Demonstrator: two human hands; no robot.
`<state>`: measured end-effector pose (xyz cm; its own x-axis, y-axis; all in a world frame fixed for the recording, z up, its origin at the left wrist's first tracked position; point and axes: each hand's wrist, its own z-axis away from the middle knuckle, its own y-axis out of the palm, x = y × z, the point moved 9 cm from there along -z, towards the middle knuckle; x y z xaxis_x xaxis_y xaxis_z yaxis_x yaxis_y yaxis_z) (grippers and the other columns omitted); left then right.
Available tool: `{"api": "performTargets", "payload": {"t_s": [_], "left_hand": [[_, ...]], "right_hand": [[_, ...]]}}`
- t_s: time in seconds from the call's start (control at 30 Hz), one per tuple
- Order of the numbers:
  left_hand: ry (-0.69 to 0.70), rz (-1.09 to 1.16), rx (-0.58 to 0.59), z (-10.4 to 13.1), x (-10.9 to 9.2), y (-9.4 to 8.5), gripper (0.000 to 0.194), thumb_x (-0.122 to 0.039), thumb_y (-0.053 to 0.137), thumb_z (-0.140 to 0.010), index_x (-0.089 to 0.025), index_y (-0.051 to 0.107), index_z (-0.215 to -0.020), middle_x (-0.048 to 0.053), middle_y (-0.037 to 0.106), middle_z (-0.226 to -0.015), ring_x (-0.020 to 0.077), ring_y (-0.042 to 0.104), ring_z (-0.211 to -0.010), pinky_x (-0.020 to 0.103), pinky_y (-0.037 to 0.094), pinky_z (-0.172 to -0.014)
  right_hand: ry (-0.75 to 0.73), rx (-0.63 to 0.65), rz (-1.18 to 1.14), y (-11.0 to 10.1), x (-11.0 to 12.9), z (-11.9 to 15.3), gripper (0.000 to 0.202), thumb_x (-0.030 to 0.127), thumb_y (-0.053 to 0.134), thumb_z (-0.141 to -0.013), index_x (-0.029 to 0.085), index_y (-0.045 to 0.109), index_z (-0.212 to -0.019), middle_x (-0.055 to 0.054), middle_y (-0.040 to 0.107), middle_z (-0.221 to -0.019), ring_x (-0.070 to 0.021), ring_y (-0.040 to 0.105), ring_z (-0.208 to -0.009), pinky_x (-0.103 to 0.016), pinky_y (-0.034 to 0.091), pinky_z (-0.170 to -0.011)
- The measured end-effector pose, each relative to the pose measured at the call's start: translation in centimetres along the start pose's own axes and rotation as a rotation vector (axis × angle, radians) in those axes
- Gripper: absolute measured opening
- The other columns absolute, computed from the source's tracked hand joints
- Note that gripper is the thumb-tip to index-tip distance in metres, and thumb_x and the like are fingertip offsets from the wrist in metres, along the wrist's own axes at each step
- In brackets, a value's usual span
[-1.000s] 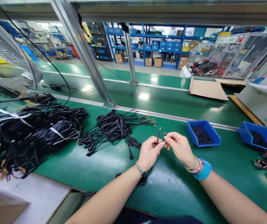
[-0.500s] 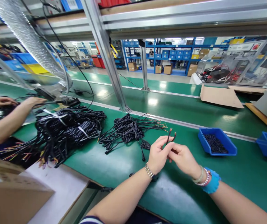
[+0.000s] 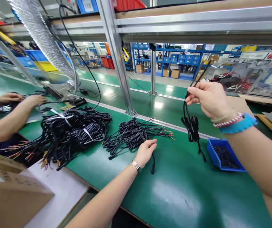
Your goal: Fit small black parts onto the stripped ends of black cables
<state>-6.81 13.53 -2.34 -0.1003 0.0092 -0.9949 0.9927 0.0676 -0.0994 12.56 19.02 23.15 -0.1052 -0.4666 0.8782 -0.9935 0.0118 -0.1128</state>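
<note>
My right hand [image 3: 203,96] is raised above the bench, its fingers pinched on a bundled black cable [image 3: 192,128]. Two thin ends stick up past the fingers, and the coil hangs below with its connector end pointing down. My left hand [image 3: 146,153] is low over the bench at the front right of a pile of black cables [image 3: 132,133]. Its thumb and fingers are closed at a black cable [image 3: 153,164] whose connector end shows beneath them; the grasp itself is partly hidden. Bare copper-coloured ends fan out from the pile to the right.
A larger heap of tied black cables [image 3: 76,126] lies to the left. Beyond it are a co-worker's hands [image 3: 31,103]. A blue bin [image 3: 240,169] of small black pieces stands right, beneath my right forearm. A cardboard box [image 3: 12,196] is front left; a metal post [image 3: 117,60] rises behind.
My hands have moved apart. The right hand has gone up and right, lifting the bundled cable off the bench. My left hand has moved left and closer to the pile.
</note>
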Motion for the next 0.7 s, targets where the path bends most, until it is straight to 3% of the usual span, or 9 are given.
{"api": "performTargets", "payload": {"t_s": [0.07, 0.17, 0.27, 0.37, 0.47, 0.57, 0.7], "left_hand": [[0.035, -0.037, -0.020, 0.3, 0.1, -0.4, 0.022, -0.027, 0.060, -0.069, -0.018, 0.069, -0.086, 0.008, 0.065, -0.096, 0.0196, 0.058, -0.090, 0.031, 0.043, -0.083], [0.040, -0.067, -0.061, 0.7, 0.2, -0.6, 0.018, -0.030, 0.062, -0.067, -0.017, 0.069, -0.076, 0.006, 0.067, -0.082, 0.0193, 0.059, -0.079, 0.029, 0.045, -0.073], [0.021, -0.078, -0.053, 0.8, 0.1, -0.3, 0.017, -0.032, 0.062, -0.067, -0.017, 0.068, -0.072, 0.004, 0.066, -0.071, 0.0164, 0.057, -0.066, 0.025, 0.044, -0.063], [0.033, -0.058, -0.001, 0.8, -0.4, 0.4, 0.018, -0.033, 0.059, -0.071, -0.016, 0.065, -0.072, 0.003, 0.063, -0.066, 0.0142, 0.055, -0.062, 0.023, 0.043, -0.060], [0.029, -0.024, 0.057, 0.9, -0.7, 1.0, 0.018, -0.033, 0.055, -0.074, -0.015, 0.061, -0.074, 0.003, 0.063, -0.068, 0.0139, 0.057, -0.064, 0.024, 0.044, -0.062], [0.012, 0.017, 0.089, 1.1, -0.5, 1.3, 0.017, -0.032, 0.052, -0.078, -0.016, 0.056, -0.083, 0.004, 0.065, -0.072, 0.0139, 0.059, -0.067, 0.026, 0.045, -0.067], [-0.034, 0.157, 0.089, 0.8, 0.0, 1.2, 0.019, -0.032, 0.052, -0.079, -0.017, 0.045, -0.089, 0.004, 0.066, -0.075, 0.0134, 0.060, -0.068, 0.029, 0.046, -0.070]], "right_hand": [[0.009, -0.050, -0.065, -0.1, -1.0, -3.1, 0.015, 0.009, 0.057, -0.073, 0.008, 0.050, -0.060, 0.000, 0.050, -0.054, -0.0087, 0.057, -0.048, -0.019, 0.046, -0.043], [0.024, -0.171, -0.189, -1.9, -4.0, -7.3, 0.018, 0.009, 0.053, -0.077, 0.011, 0.046, -0.060, 0.002, 0.048, -0.057, -0.0078, 0.058, -0.052, -0.018, 0.048, -0.046], [0.105, -0.328, -0.323, -4.7, -10.3, -9.3, 0.018, 0.010, 0.051, -0.078, 0.013, 0.044, -0.062, 0.003, 0.047, -0.056, -0.0064, 0.058, -0.052, -0.016, 0.050, -0.046], [0.413, -0.562, -0.410, -6.9, -19.9, -7.4, 0.017, 0.008, 0.054, -0.075, 0.014, 0.044, -0.063, 0.004, 0.047, -0.056, -0.0046, 0.054, -0.048, -0.015, 0.052, -0.046], [0.583, -0.686, -0.403, -8.0, -26.9, -4.2, 0.017, 0.005, 0.053, -0.074, 0.014, 0.043, -0.065, 0.004, 0.046, -0.056, -0.0043, 0.050, -0.045, -0.015, 0.052, -0.044], [0.682, -0.755, -0.373, -9.3, -30.2, -1.7, 0.014, 0.004, 0.050, -0.076, 0.015, 0.043, -0.069, 0.004, 0.045, -0.058, -0.0037, 0.047, -0.045, -0.015, 0.050, -0.041], [0.772, -0.694, -0.350, -8.7, -30.2, 0.1, 0.009, 0.008, 0.049, -0.078, 0.014, 0.046, -0.074, 0.005, 0.044, -0.058, -0.0029, 0.043, -0.043, -0.014, 0.046, -0.039]]}}
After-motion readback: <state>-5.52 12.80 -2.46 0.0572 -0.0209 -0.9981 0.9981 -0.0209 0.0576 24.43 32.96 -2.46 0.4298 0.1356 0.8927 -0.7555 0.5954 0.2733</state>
